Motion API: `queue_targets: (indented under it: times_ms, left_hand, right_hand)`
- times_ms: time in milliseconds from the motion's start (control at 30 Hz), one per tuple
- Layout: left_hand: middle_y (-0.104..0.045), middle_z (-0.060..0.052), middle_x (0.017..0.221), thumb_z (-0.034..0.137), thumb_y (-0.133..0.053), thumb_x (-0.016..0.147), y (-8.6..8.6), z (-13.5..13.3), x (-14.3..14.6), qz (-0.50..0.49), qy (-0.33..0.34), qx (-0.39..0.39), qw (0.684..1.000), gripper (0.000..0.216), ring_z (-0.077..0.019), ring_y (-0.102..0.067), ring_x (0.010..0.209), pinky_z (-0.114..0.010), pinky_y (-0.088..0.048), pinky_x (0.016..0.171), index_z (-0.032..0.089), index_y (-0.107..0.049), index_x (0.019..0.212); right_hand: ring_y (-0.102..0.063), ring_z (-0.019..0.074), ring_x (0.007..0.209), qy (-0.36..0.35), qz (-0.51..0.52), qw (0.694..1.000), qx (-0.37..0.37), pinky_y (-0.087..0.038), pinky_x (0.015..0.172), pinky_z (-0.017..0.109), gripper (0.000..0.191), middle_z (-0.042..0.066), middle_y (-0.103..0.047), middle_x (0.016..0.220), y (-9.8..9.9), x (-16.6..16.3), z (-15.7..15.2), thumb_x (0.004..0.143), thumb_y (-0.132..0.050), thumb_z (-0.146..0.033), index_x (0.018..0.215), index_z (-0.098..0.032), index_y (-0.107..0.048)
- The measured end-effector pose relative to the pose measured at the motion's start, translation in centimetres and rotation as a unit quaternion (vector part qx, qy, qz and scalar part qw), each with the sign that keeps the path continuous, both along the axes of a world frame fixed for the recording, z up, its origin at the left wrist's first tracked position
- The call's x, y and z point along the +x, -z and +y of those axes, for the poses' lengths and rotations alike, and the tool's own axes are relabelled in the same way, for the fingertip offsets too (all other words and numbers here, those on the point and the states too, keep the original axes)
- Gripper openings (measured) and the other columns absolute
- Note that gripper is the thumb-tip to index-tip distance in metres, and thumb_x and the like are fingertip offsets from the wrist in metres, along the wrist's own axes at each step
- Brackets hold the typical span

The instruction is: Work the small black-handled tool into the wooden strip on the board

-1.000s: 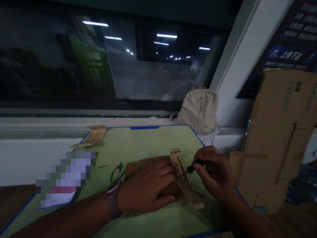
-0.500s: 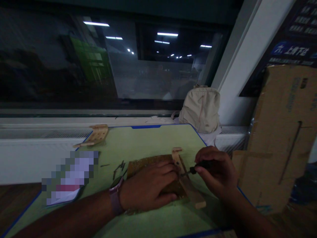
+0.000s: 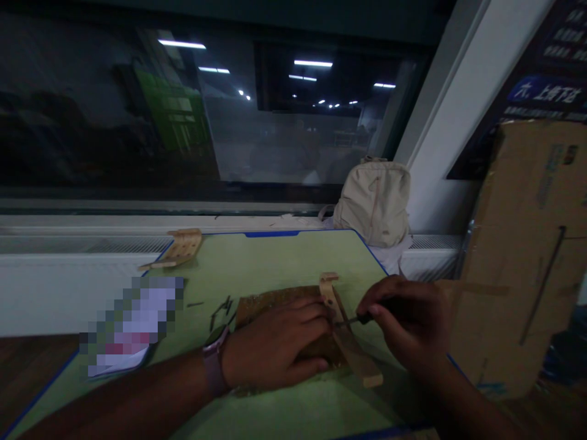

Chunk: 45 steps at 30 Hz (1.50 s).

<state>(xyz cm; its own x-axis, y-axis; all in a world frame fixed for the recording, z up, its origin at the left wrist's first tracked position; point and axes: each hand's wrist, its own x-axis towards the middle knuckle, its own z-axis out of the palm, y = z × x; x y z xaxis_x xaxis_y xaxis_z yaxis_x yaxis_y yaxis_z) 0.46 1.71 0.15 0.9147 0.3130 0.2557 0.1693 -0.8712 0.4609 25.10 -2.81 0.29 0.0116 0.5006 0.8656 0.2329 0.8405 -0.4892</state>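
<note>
My right hand (image 3: 410, 321) is closed round the dark handle of a screwdriver (image 3: 353, 319). Its thin metal shaft points left, and the tip meets the side of a pale wooden piece (image 3: 360, 360) with a hooked far end and dark holes. My left hand (image 3: 279, 342), wearing a watch (image 3: 215, 360) at the wrist, lies flat with the thumb spread. Its fingertips rest against the wooden piece. Beneath the palm is a brown, shiny-edged sheet (image 3: 257, 302), mostly covered by the hand. Several dark screws or pins (image 3: 222, 311) lie left of the sheet.
A curved wooden part with holes (image 3: 183, 247) sits at the table's far left corner. Nearer is a blurred flat item (image 3: 142, 330). The greenish table (image 3: 275, 256) has a blue edge. Beyond it stands a beige backpack (image 3: 373, 201); tall cardboard (image 3: 518, 256) leans at right.
My right hand has turned and shifted slightly, covering more of the screwdriver handle. The left hand and wooden piece stay almost the same, with a small shift of the whole view.
</note>
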Motion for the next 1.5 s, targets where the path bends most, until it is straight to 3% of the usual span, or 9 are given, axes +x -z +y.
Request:
queue_targets:
  times_ms: [100, 200, 433, 667, 800, 933, 1133, 1267, 1500]
  left_hand:
    - [-0.066, -0.017, 0.145, 0.038, -0.070, 0.105, 0.1, 0.1, 0.0, 0.000, 0.001, 0.002, 1.000, 0.037, -0.0352, -0.058, 0.142, -0.051, -0.045, 0.126, 0.016, -0.064, 0.134]
    - [-0.067, -0.017, 0.145, 0.040, -0.067, 0.107, 0.2, 0.0, 0.0, 0.007, 0.000, 0.011, 1.000, 0.040, -0.0355, -0.060, 0.140, -0.054, -0.045, 0.125, 0.016, -0.063, 0.138]
    - [-0.068, -0.017, 0.145, 0.040, -0.069, 0.106, 0.4, 0.0, 0.0, 0.015, -0.008, 0.021, 1.000, 0.036, -0.0362, -0.060, 0.141, -0.053, -0.046, 0.124, 0.016, -0.064, 0.133]
    - [-0.066, -0.018, 0.148, 0.039, -0.069, 0.107, 0.0, 0.0, -0.1, 0.006, -0.001, 0.014, 1.000, 0.039, -0.0357, -0.056, 0.147, -0.053, -0.041, 0.129, 0.015, -0.063, 0.136]
    - [-0.065, -0.019, 0.150, 0.038, -0.068, 0.107, -0.1, 0.0, -0.1, -0.001, 0.003, 0.009, 1.000, 0.039, -0.0355, -0.055, 0.148, -0.053, -0.042, 0.129, 0.015, -0.062, 0.139]
    - [-0.066, -0.019, 0.148, 0.037, -0.070, 0.106, -0.1, 0.0, 0.0, -0.001, 0.005, 0.016, 1.000, 0.038, -0.0352, -0.058, 0.146, -0.053, -0.044, 0.127, 0.014, -0.064, 0.136]
    - [-0.066, -0.018, 0.146, 0.036, -0.070, 0.106, 0.0, -0.1, 0.0, 0.000, 0.004, 0.019, 1.000, 0.037, -0.0357, -0.058, 0.144, -0.053, -0.046, 0.126, 0.014, -0.063, 0.135]
    - [-0.067, -0.018, 0.143, 0.037, -0.070, 0.106, 0.2, 0.0, 0.0, 0.003, 0.001, 0.020, 1.000, 0.032, -0.0360, -0.060, 0.140, -0.053, -0.047, 0.124, 0.015, -0.065, 0.127]
    - [-0.066, -0.017, 0.147, 0.037, -0.070, 0.106, 0.2, 0.0, 0.0, 0.004, 0.002, 0.020, 1.000, 0.038, -0.0350, -0.059, 0.141, -0.051, -0.045, 0.125, 0.015, -0.063, 0.136]
  right_hand:
    - [-0.077, 0.0228, 0.076, 0.053, -0.107, 0.992, 0.029, -0.065, 0.063, 0.034, 0.014, 0.005, -0.078, 0.087, -0.2, 0.4, 0.0, 0.100, -0.076, -0.026, 0.113, -0.028, -0.076]
    - [-0.077, 0.0289, 0.104, 0.027, -0.142, 0.989, 0.019, -0.068, 0.084, 0.044, 0.028, 0.012, -0.079, 0.111, -0.3, 0.5, -0.2, 0.107, -0.064, -0.042, 0.129, -0.027, -0.071]
    - [-0.071, 0.0283, 0.126, -0.044, -0.149, 0.987, -0.042, -0.065, 0.101, 0.049, 0.037, 0.013, -0.073, 0.130, 0.0, 0.3, -0.6, 0.112, -0.048, -0.034, 0.148, -0.031, -0.057]
    - [-0.085, 0.0214, 0.083, -0.059, -0.097, 0.993, -0.022, -0.071, 0.074, 0.035, 0.035, 0.005, -0.084, 0.102, 0.0, -0.6, -0.1, 0.107, -0.066, -0.024, 0.139, -0.035, -0.060]
    - [-0.084, 0.0299, 0.113, -0.017, -0.147, 0.989, -0.017, -0.071, 0.096, 0.049, 0.041, 0.011, -0.087, 0.118, -0.3, -0.1, -0.2, 0.109, -0.061, -0.045, 0.148, -0.033, -0.064]
    - [-0.080, 0.0283, 0.125, -0.032, -0.138, 0.988, -0.060, -0.066, 0.109, 0.055, 0.046, 0.009, -0.085, 0.128, -0.3, 0.1, -0.5, 0.115, -0.044, -0.036, 0.159, -0.036, -0.057]
    - [-0.082, 0.0210, 0.079, -0.027, -0.023, 0.999, -0.003, -0.067, 0.063, 0.032, 0.042, 0.003, -0.083, 0.096, 0.2, -0.1, 0.0, 0.098, -0.078, -0.016, 0.135, -0.035, -0.070]
    - [-0.077, 0.0198, 0.070, 0.034, -0.044, 0.997, 0.044, -0.062, 0.056, 0.030, 0.042, 0.002, -0.078, 0.087, 0.5, 0.6, 0.3, 0.086, -0.090, -0.014, 0.120, -0.031, -0.074]
    - [-0.083, 0.0280, 0.107, 0.018, -0.072, 0.997, 0.017, -0.070, 0.087, 0.049, 0.032, 0.012, -0.084, 0.116, 0.9, 0.2, 0.4, 0.110, -0.058, -0.024, 0.138, -0.029, -0.072]
